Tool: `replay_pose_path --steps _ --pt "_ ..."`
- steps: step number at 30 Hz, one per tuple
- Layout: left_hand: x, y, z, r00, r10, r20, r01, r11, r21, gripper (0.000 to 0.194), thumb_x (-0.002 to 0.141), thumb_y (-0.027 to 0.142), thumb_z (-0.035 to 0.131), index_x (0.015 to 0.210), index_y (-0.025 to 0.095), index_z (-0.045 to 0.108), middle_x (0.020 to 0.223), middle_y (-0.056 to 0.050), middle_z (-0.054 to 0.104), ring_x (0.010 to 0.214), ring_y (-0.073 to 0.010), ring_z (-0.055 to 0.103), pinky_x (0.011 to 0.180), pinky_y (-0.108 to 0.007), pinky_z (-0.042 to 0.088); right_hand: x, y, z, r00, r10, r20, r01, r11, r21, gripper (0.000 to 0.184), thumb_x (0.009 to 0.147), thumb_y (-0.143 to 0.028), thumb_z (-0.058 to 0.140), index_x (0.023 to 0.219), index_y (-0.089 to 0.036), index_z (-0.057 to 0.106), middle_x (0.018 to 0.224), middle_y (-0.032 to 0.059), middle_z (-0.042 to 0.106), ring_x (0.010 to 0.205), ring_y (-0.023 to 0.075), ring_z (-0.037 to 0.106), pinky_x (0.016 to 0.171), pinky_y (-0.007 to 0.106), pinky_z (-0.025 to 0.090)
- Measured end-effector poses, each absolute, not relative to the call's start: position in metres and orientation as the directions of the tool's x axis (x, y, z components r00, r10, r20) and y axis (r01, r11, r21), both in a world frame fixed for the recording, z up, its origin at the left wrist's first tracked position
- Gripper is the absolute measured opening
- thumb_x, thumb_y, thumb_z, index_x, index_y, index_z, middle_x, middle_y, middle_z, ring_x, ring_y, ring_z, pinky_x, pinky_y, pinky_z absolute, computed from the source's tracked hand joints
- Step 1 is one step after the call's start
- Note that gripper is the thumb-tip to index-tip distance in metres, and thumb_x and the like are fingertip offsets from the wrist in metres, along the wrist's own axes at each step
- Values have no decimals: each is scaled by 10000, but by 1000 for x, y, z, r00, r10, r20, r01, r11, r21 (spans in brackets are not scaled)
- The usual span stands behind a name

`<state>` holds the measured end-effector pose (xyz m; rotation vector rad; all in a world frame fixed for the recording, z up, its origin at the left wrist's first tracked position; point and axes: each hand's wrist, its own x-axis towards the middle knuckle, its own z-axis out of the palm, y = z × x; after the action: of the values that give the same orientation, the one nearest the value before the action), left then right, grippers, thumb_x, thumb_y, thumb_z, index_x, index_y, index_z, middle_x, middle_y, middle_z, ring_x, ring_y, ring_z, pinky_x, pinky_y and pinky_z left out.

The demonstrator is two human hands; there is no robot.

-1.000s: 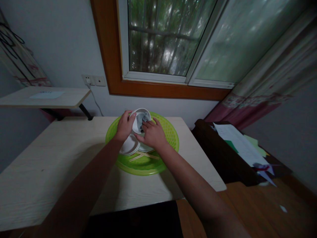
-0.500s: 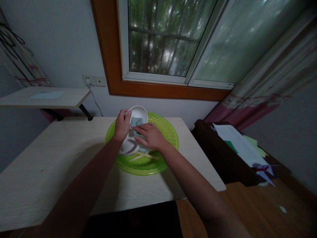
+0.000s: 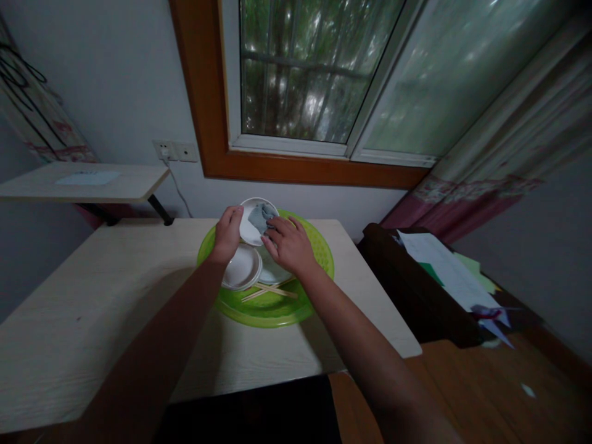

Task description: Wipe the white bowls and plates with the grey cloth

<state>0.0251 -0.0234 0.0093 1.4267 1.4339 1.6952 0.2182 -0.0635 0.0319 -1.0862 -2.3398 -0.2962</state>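
My left hand [image 3: 227,232] grips the left rim of a white bowl [image 3: 250,231], raised and tipped toward me over a green plastic tray [image 3: 259,317]. Against the inside of the bowl, my right hand [image 3: 289,245] presses a grey-blue cloth [image 3: 261,217] with its fingers. Below the hands, a stack of small white dishes [image 3: 241,268] sits on the tray's left part. Beside it lies another pale dish [image 3: 272,270], partly covered by my right hand. Wooden chopsticks [image 3: 271,290] lie crossed at the tray's near side.
The tray rests on a pale wooden table [image 3: 124,320]. A small raised shelf [image 3: 134,184] with a paper on it stands at the back left. Beyond is a window [image 3: 319,80] with an orange-brown frame. Dark furniture [image 3: 407,290] bearing papers [image 3: 456,274] stands to the right.
My right hand has swept the cloth left across the bowl's inside, then back right. The bowl shifted slightly left and its tilt changed in my left hand. Dishes and chopsticks stayed put.
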Motion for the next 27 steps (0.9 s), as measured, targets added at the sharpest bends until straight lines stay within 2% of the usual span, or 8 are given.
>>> replay_pose_path --steps 7,12,15,20,27 --pt "29 -24 12 -206 915 347 120 -329 937 348 919 541 485 854 220 605 870 -41 665 787 -184 615 738 -297 522 219 -60 27 -530 610 589 751 660 -6 417 1058 -433 426 1253 -166 679 1501 128 558 1460 272 434 1270 533 197" --pt "31 -23 11 -116 915 387 170 -366 915 342 920 513 480 898 214 646 981 -61 712 935 -203 653 913 -331 527 218 -59 24 -569 591 572 722 691 5 496 1055 -461 422 1409 -150 578 1531 146 524 1488 274 403 1290 549 145" --pt "32 -23 9 -86 918 388 192 -367 910 369 929 501 476 1015 211 688 1131 -76 727 1091 -212 650 1040 -347 492 217 -59 24 -605 573 553 699 714 25 550 1054 -485 410 1471 -144 519 1543 155 509 1497 281 392 1295 559 112" --pt "34 -24 5 -49 929 367 240 -345 907 436 956 540 436 1116 219 683 1252 -74 703 1206 -203 622 1131 -347 435 215 -60 23 -671 529 520 637 770 39 598 1019 -539 469 1468 -149 527 1545 170 501 1510 316 365 1288 568 150" --pt "35 -31 7 8 916 401 243 -391 888 461 977 582 404 1114 212 642 1201 -73 694 1163 -187 625 1096 -314 446 213 -59 19 -732 452 511 504 863 -42 745 973 -587 526 1516 -88 422 1567 202 461 1517 309 350 1281 517 221"
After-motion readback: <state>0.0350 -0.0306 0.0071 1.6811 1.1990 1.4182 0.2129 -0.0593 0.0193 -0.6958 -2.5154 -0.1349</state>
